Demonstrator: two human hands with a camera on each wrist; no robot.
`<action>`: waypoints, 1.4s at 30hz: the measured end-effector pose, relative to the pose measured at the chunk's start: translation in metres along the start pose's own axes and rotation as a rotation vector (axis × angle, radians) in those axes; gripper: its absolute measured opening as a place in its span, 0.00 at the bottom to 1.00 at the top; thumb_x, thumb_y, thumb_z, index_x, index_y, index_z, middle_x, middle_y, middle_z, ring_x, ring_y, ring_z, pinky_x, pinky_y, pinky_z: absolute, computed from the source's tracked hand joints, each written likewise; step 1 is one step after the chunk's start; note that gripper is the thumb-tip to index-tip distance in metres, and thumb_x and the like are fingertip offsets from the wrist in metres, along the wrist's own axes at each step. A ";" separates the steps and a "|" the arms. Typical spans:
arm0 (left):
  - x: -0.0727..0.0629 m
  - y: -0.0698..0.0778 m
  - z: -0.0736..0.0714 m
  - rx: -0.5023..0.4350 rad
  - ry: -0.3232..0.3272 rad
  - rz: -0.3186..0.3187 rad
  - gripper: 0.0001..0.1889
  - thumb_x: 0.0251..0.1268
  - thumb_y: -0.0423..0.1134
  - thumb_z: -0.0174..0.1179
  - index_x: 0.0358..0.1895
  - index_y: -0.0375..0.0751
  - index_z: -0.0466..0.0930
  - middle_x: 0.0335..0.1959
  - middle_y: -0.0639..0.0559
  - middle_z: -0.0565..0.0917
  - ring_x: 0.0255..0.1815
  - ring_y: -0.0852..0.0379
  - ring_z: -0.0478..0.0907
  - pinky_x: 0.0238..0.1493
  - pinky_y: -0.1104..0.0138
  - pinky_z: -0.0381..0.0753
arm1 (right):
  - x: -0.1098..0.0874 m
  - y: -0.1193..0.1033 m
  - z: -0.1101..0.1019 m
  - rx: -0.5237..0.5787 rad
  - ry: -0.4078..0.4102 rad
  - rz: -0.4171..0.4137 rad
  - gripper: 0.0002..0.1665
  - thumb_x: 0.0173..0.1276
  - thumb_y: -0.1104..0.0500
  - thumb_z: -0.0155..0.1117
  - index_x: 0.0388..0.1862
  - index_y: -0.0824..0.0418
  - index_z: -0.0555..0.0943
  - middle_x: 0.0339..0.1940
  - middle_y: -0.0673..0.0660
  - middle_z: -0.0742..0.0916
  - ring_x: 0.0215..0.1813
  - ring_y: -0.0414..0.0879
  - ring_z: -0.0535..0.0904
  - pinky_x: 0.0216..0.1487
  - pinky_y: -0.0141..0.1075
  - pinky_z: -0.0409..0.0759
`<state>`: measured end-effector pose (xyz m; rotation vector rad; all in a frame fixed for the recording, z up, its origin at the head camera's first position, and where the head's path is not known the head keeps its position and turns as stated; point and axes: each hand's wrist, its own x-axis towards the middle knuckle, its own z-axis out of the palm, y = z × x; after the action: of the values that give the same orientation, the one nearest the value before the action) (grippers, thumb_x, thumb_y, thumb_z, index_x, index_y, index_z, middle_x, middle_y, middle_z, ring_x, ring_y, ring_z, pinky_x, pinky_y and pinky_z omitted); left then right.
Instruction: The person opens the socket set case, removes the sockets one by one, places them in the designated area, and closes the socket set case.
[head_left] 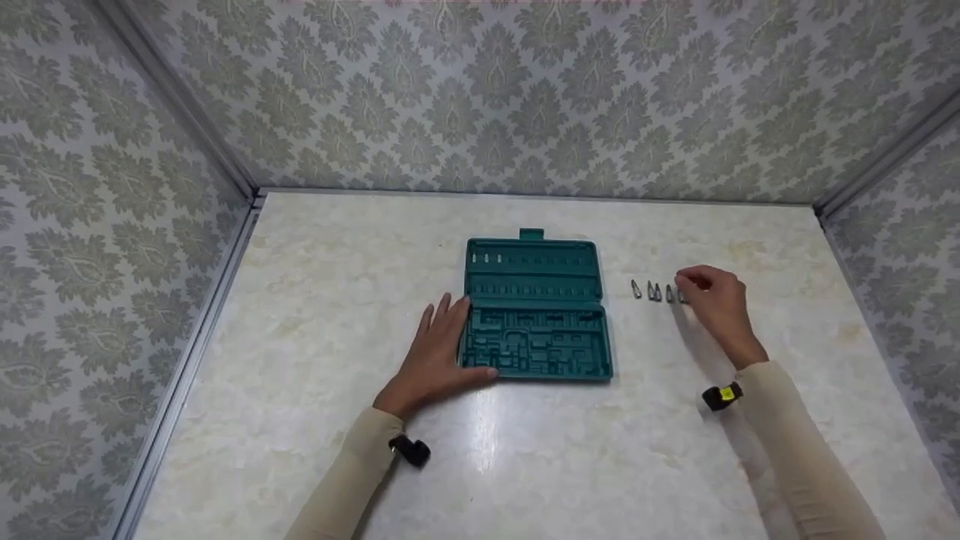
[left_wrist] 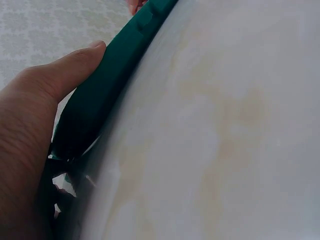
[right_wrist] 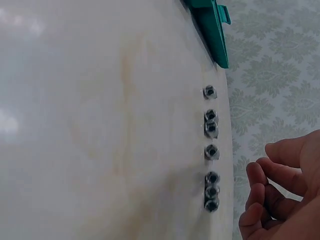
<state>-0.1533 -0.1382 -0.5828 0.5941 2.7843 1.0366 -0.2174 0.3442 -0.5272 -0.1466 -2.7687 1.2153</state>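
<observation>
A green plastic case lies unfolded on the table, its two halves full of moulded slots. At its near left corner rests my left hand, fingers spread along the side and thumb against the front wall. The left wrist view shows that thumb touching the green wall. My right hand hovers by a row of small metal sockets right of the case. Its fingers are bent with the thumb near the index finger, and nothing shows between them. Three small silvery pieces sit in the far half's top row.
The pale marbled table is bounded by patterned wall panels at the back and both sides. Metal frame rails run along its edges. The case's latch tab sticks out toward the back wall.
</observation>
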 end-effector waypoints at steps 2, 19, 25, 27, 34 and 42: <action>0.000 0.000 0.000 -0.001 0.000 -0.002 0.71 0.57 0.82 0.67 0.93 0.50 0.38 0.93 0.56 0.45 0.93 0.53 0.30 0.90 0.58 0.24 | 0.002 -0.007 0.008 0.005 -0.024 -0.028 0.20 0.85 0.52 0.65 0.61 0.66 0.90 0.54 0.62 0.91 0.51 0.50 0.80 0.47 0.35 0.77; -0.002 0.000 0.001 0.003 0.005 -0.020 0.71 0.57 0.81 0.67 0.93 0.51 0.39 0.93 0.59 0.45 0.93 0.54 0.30 0.90 0.57 0.26 | 0.018 -0.064 0.078 0.062 -0.235 -0.241 0.15 0.84 0.60 0.66 0.60 0.68 0.89 0.55 0.64 0.90 0.55 0.56 0.84 0.61 0.54 0.83; -0.002 0.001 0.001 0.004 0.009 -0.011 0.71 0.57 0.82 0.67 0.93 0.50 0.39 0.93 0.57 0.45 0.94 0.53 0.30 0.90 0.56 0.27 | 0.024 -0.080 0.094 0.086 -0.291 -0.299 0.15 0.84 0.60 0.66 0.61 0.68 0.88 0.55 0.62 0.90 0.54 0.55 0.85 0.59 0.52 0.84; -0.002 0.001 0.001 0.004 0.011 -0.006 0.71 0.57 0.82 0.67 0.93 0.50 0.39 0.93 0.57 0.45 0.94 0.52 0.31 0.90 0.55 0.27 | 0.025 -0.086 0.099 0.087 -0.305 -0.310 0.16 0.85 0.59 0.66 0.61 0.67 0.88 0.55 0.62 0.89 0.53 0.54 0.85 0.58 0.52 0.84; -0.001 0.000 0.002 0.002 0.018 0.003 0.71 0.57 0.81 0.68 0.93 0.50 0.40 0.93 0.57 0.47 0.94 0.53 0.31 0.90 0.55 0.26 | 0.033 -0.104 0.118 0.068 -0.360 -0.353 0.17 0.85 0.58 0.66 0.63 0.66 0.88 0.58 0.61 0.90 0.56 0.55 0.86 0.60 0.55 0.85; -0.002 0.000 0.001 -0.007 0.027 0.025 0.70 0.58 0.80 0.68 0.93 0.50 0.40 0.93 0.58 0.47 0.94 0.51 0.31 0.91 0.54 0.27 | 0.042 -0.125 0.142 0.067 -0.397 -0.386 0.17 0.85 0.58 0.67 0.63 0.66 0.88 0.57 0.62 0.89 0.56 0.55 0.85 0.61 0.55 0.84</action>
<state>-0.1517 -0.1382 -0.5839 0.6203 2.8021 1.0668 -0.2847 0.1628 -0.5279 0.6726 -2.8646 1.3400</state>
